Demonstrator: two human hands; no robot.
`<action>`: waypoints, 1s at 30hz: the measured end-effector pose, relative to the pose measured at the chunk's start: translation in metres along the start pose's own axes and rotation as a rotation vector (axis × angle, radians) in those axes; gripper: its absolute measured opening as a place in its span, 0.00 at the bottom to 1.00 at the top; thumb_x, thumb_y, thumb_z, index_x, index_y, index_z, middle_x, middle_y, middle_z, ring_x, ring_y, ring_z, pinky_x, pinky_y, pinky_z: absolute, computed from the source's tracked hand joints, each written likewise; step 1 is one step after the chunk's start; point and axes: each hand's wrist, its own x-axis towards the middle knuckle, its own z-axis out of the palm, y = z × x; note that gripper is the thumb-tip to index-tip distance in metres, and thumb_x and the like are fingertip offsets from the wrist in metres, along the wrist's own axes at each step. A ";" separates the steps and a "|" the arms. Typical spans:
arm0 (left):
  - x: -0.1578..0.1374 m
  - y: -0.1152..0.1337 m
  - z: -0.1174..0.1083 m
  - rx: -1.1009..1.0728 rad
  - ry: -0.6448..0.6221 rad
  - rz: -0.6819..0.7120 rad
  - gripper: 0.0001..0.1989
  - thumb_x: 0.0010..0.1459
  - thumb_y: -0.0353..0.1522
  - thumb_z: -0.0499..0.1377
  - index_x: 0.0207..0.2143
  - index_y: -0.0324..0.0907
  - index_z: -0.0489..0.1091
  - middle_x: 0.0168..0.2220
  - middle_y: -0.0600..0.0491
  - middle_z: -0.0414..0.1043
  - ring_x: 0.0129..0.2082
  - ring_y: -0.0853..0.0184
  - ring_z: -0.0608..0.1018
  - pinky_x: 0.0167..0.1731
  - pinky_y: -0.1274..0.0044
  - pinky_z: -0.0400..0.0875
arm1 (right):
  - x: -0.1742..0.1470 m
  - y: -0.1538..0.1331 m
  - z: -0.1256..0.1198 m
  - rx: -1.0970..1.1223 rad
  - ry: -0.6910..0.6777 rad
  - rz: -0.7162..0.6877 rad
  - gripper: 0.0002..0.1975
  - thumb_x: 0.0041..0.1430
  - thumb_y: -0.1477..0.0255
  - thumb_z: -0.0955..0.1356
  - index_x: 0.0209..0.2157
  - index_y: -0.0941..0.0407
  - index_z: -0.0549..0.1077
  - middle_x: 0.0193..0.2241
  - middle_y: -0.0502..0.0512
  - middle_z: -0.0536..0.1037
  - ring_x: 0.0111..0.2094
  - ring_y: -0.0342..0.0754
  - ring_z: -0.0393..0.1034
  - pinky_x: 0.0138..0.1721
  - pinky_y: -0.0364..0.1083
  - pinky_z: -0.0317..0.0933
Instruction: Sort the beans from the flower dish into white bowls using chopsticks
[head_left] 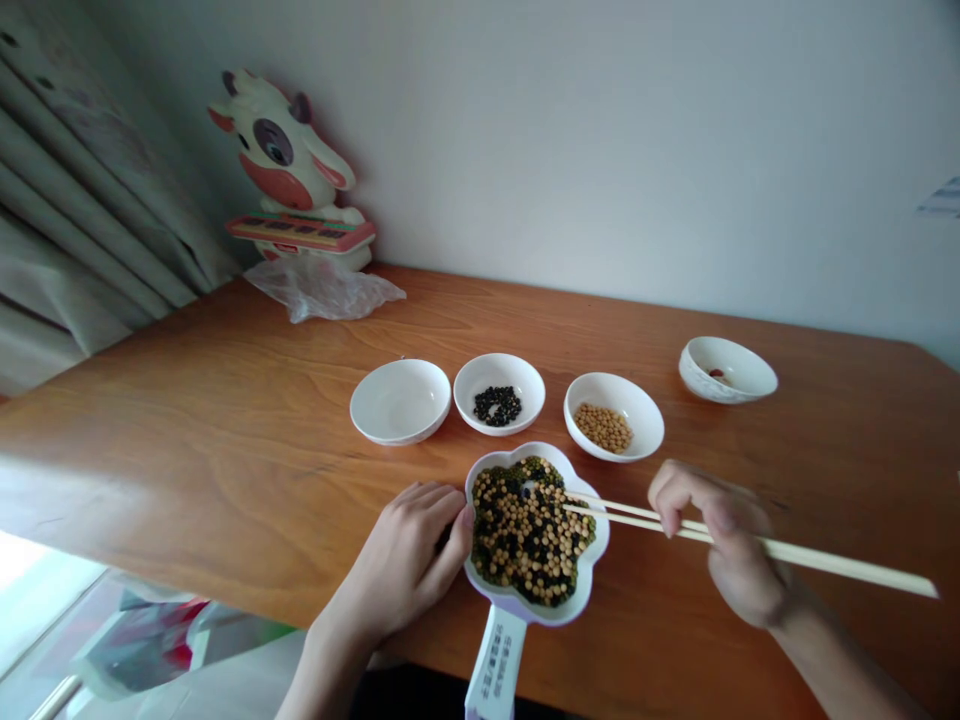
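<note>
A white flower-shaped scoop [504,606] with a printed handle lies at the table's front edge, filled with mixed yellow, black and green beans [517,535]. At its left rim is my left hand [409,545], fingers curled and thumb pressed against the rim. My right hand [720,530] is closed around a pair of light wooden chopsticks [847,562]. Their tips reach over the right rim into the beans; whether a bean is between them I cannot tell. Behind the scoop stand a bowl of black beans [499,405] and a bowl of yellow beans [604,428].
Left of the black-bean bowl is a plain white bowl [401,402] with no beans visible. Another bowl [727,370], holding a few small brownish things, stands farther back right. A cow-shaped toy keyboard [300,180] and a crumpled plastic bag [326,288] are at the back left.
</note>
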 end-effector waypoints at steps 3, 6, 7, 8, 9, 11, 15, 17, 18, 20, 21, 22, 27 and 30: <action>0.000 0.002 -0.001 0.004 0.004 -0.007 0.18 0.76 0.36 0.45 0.31 0.44 0.63 0.32 0.52 0.72 0.33 0.63 0.72 0.40 0.70 0.64 | 0.000 0.000 -0.004 -0.019 -0.019 -0.002 0.18 0.77 0.67 0.56 0.31 0.53 0.66 0.28 0.52 0.66 0.31 0.48 0.63 0.33 0.50 0.55; 0.000 0.004 -0.002 0.002 0.001 -0.005 0.19 0.76 0.37 0.44 0.31 0.43 0.63 0.32 0.52 0.72 0.33 0.63 0.72 0.40 0.70 0.65 | 0.000 -0.002 -0.009 -0.013 -0.028 -0.019 0.19 0.76 0.68 0.57 0.29 0.53 0.67 0.27 0.53 0.67 0.30 0.49 0.63 0.32 0.50 0.54; 0.000 0.004 -0.002 0.001 0.000 -0.003 0.19 0.76 0.36 0.44 0.31 0.43 0.63 0.32 0.52 0.72 0.33 0.63 0.72 0.40 0.70 0.65 | 0.000 -0.002 -0.010 0.001 -0.023 -0.015 0.21 0.77 0.67 0.56 0.29 0.53 0.68 0.27 0.53 0.67 0.30 0.50 0.63 0.33 0.50 0.54; 0.000 0.004 -0.002 0.002 0.001 -0.001 0.19 0.76 0.36 0.44 0.31 0.43 0.62 0.32 0.52 0.71 0.33 0.63 0.72 0.40 0.70 0.65 | 0.001 -0.002 -0.011 0.018 -0.013 -0.008 0.23 0.77 0.66 0.55 0.29 0.53 0.69 0.26 0.53 0.68 0.30 0.50 0.63 0.33 0.51 0.54; 0.000 0.004 -0.001 0.003 0.005 0.001 0.18 0.76 0.36 0.45 0.31 0.44 0.62 0.32 0.52 0.71 0.33 0.64 0.72 0.40 0.70 0.65 | 0.001 -0.002 -0.012 0.032 -0.001 0.003 0.25 0.77 0.64 0.53 0.29 0.52 0.71 0.26 0.54 0.68 0.30 0.51 0.64 0.34 0.51 0.54; -0.001 0.003 -0.001 0.006 0.015 0.001 0.18 0.76 0.36 0.46 0.31 0.44 0.61 0.31 0.52 0.71 0.32 0.64 0.71 0.39 0.70 0.65 | 0.002 -0.003 -0.012 0.048 0.033 0.016 0.29 0.78 0.60 0.51 0.29 0.52 0.74 0.26 0.55 0.69 0.30 0.52 0.64 0.34 0.52 0.54; -0.002 0.001 0.000 0.003 0.014 0.003 0.17 0.76 0.35 0.46 0.30 0.44 0.61 0.31 0.52 0.70 0.32 0.64 0.71 0.39 0.70 0.64 | 0.003 -0.004 -0.010 0.047 0.080 0.056 0.35 0.76 0.53 0.50 0.28 0.51 0.77 0.25 0.56 0.71 0.29 0.53 0.65 0.34 0.53 0.55; -0.002 0.001 0.000 -0.001 0.009 0.001 0.18 0.76 0.36 0.46 0.30 0.44 0.61 0.31 0.52 0.70 0.33 0.64 0.71 0.39 0.71 0.64 | 0.004 -0.006 -0.009 0.031 0.079 0.058 0.35 0.76 0.52 0.49 0.29 0.51 0.78 0.26 0.56 0.73 0.30 0.53 0.67 0.35 0.52 0.56; -0.002 0.001 0.000 -0.001 0.007 -0.004 0.18 0.76 0.36 0.46 0.30 0.44 0.61 0.31 0.52 0.70 0.33 0.64 0.71 0.39 0.71 0.64 | 0.005 -0.006 -0.008 0.019 0.073 0.052 0.36 0.76 0.52 0.49 0.30 0.51 0.78 0.26 0.56 0.74 0.30 0.53 0.68 0.35 0.52 0.56; -0.002 0.000 0.000 -0.004 0.004 -0.005 0.18 0.76 0.36 0.46 0.30 0.44 0.61 0.31 0.52 0.69 0.33 0.64 0.70 0.39 0.71 0.63 | 0.005 -0.007 -0.007 0.003 0.059 0.037 0.35 0.77 0.53 0.49 0.30 0.51 0.78 0.27 0.55 0.75 0.30 0.51 0.69 0.36 0.51 0.57; -0.002 -0.001 0.000 -0.004 0.001 -0.005 0.18 0.76 0.36 0.46 0.30 0.44 0.60 0.31 0.52 0.69 0.33 0.64 0.70 0.39 0.71 0.63 | 0.006 -0.007 -0.006 0.002 0.055 0.031 0.35 0.76 0.52 0.49 0.30 0.51 0.78 0.27 0.55 0.75 0.30 0.51 0.69 0.35 0.51 0.57; -0.003 -0.001 0.000 -0.004 -0.002 -0.005 0.18 0.76 0.36 0.46 0.30 0.44 0.60 0.31 0.52 0.69 0.33 0.63 0.70 0.39 0.71 0.63 | 0.006 -0.007 -0.006 0.006 0.054 0.029 0.35 0.76 0.52 0.49 0.30 0.51 0.78 0.27 0.54 0.75 0.30 0.50 0.69 0.36 0.51 0.57; -0.003 -0.004 0.001 0.002 -0.006 -0.005 0.18 0.76 0.36 0.46 0.30 0.44 0.59 0.31 0.53 0.69 0.33 0.63 0.70 0.38 0.71 0.62 | 0.006 -0.004 -0.003 0.034 0.043 0.047 0.37 0.76 0.50 0.46 0.31 0.52 0.77 0.28 0.54 0.75 0.32 0.51 0.69 0.38 0.51 0.59; -0.003 -0.005 0.002 -0.002 -0.001 0.000 0.17 0.76 0.36 0.47 0.30 0.44 0.59 0.31 0.53 0.69 0.33 0.63 0.70 0.38 0.71 0.62 | 0.007 -0.004 -0.002 0.008 0.038 0.057 0.38 0.75 0.50 0.45 0.31 0.52 0.76 0.29 0.55 0.75 0.33 0.51 0.69 0.39 0.51 0.59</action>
